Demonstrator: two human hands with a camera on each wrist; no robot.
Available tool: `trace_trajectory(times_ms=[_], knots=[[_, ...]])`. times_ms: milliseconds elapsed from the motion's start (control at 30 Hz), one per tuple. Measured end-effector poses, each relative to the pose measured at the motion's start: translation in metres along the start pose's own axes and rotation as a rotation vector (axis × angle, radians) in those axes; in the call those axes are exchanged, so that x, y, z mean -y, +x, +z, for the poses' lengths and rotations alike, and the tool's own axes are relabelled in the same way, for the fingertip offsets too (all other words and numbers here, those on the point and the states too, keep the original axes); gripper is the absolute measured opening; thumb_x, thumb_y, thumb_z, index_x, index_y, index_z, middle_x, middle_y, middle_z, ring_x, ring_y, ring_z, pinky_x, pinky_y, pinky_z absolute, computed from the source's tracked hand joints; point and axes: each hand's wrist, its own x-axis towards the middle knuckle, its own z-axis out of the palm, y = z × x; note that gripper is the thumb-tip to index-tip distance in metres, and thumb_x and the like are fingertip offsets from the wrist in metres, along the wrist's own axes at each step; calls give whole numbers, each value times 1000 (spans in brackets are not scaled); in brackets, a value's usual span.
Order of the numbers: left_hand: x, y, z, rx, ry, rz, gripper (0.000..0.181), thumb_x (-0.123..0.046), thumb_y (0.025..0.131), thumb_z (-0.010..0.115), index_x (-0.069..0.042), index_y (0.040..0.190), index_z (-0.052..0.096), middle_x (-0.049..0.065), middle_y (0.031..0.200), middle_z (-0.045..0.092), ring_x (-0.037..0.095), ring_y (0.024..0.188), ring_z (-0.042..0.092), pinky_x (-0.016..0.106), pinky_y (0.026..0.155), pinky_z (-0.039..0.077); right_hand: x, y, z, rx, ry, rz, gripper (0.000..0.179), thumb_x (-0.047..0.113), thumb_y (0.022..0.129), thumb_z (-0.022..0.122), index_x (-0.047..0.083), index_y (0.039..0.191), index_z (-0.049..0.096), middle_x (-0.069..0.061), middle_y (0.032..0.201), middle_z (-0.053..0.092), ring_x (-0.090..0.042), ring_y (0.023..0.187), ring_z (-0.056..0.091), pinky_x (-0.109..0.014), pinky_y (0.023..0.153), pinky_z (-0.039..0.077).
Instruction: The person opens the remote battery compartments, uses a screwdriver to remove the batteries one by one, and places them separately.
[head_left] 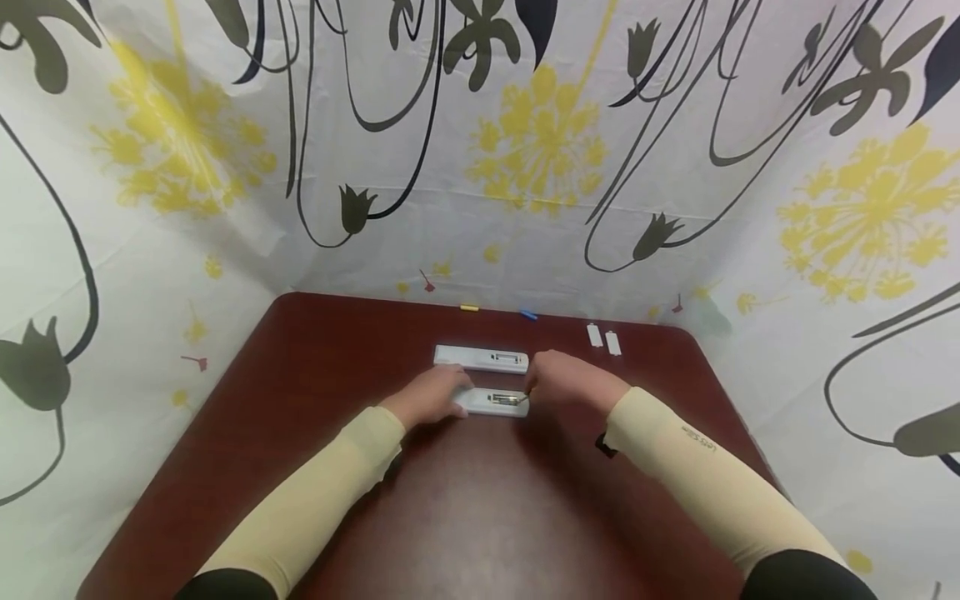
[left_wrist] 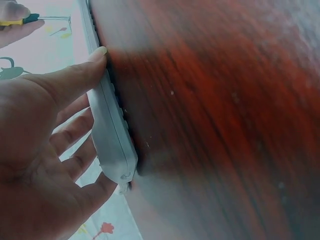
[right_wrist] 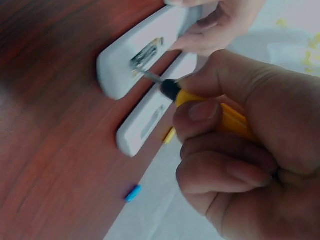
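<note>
Two white remote controls lie back up on the table, one behind the other, their battery compartments uncovered. My left hand (head_left: 435,395) grips the left end of the nearer remote control (head_left: 480,402), thumb along its near side and fingers at the far side in the left wrist view. In my right hand (right_wrist: 225,170) is a screwdriver with a yellow handle (right_wrist: 235,123) and black collar, held between thumb and curled fingers. Its metal shaft (right_wrist: 151,76) reaches into the end of the nearer remote's battery compartment (right_wrist: 148,53). Just behind lies the farther remote control (head_left: 463,357), untouched.
Two small white covers (head_left: 595,335) lie at the back right of the dark red table (head_left: 337,350). Along the back edge are a small yellow cylinder (head_left: 469,308) and a small blue cylinder (head_left: 528,315). Patterned white sheeting (head_left: 420,250) encloses the back and sides.
</note>
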Motion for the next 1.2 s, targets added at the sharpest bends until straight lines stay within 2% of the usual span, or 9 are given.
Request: trace_trajectory(times_ms=[200,300,367,467,500,567,733,1133,1200], knots=[[2,0,1,-7,9,9,45,-25,94,92,-7,133,76,10,136,71,29,134,64,44,118,47,-6,-1,5,-20,-2,-81,10,8,95,81,11,102,88,2,94,80,-14,82,65,-38,80,59],[2,0,2,-11,8,5,44,-25,94,92,-7,132,76,9,136,72,29,134,64,44,118,47,-11,-3,4,-45,49,-106,13,6,96,79,10,104,88,1,95,81,-12,79,63,-36,77,58],[2,0,3,-8,0,7,44,-25,94,92,-7,132,76,9,136,72,28,133,64,44,117,48,-20,-6,2,-109,151,-60,18,6,99,74,11,109,88,-1,101,82,-11,69,57,-34,70,55],[2,-1,3,-9,-12,13,44,-25,94,92,-7,132,77,8,134,72,28,131,65,44,116,49,-32,-14,-3,-267,305,33,24,8,103,69,10,118,86,-8,109,82,-12,57,44,-34,60,46],[2,-2,2,-11,-16,14,44,-25,94,92,-7,132,77,8,133,72,28,130,65,44,116,49,-35,-16,-4,-321,342,63,25,9,103,68,9,120,85,-9,112,82,-13,55,41,-35,59,44],[1,-2,1,-16,-21,12,44,-24,94,92,-7,132,77,8,132,72,28,129,66,44,115,49,-37,-18,-5,-362,376,95,24,12,104,69,9,122,85,-11,116,82,-14,54,39,-36,59,43],[0,-1,0,-24,-29,11,44,-23,94,92,-7,132,77,8,131,72,28,129,66,44,115,50,-38,-18,7,-297,394,76,24,14,105,69,13,121,86,-11,121,81,-16,62,47,-36,65,48],[1,1,1,-9,-7,-7,46,-26,96,90,-8,136,76,8,136,71,27,133,64,43,118,48,-39,-24,16,-279,393,96,24,14,104,70,10,123,85,-7,118,80,-19,64,50,-37,66,50],[1,1,1,-8,-9,-11,46,-27,96,90,-9,136,76,8,137,70,27,134,63,43,119,47,-40,-24,18,-264,380,93,24,15,104,72,10,122,86,-4,116,81,-18,71,57,-37,70,53]])
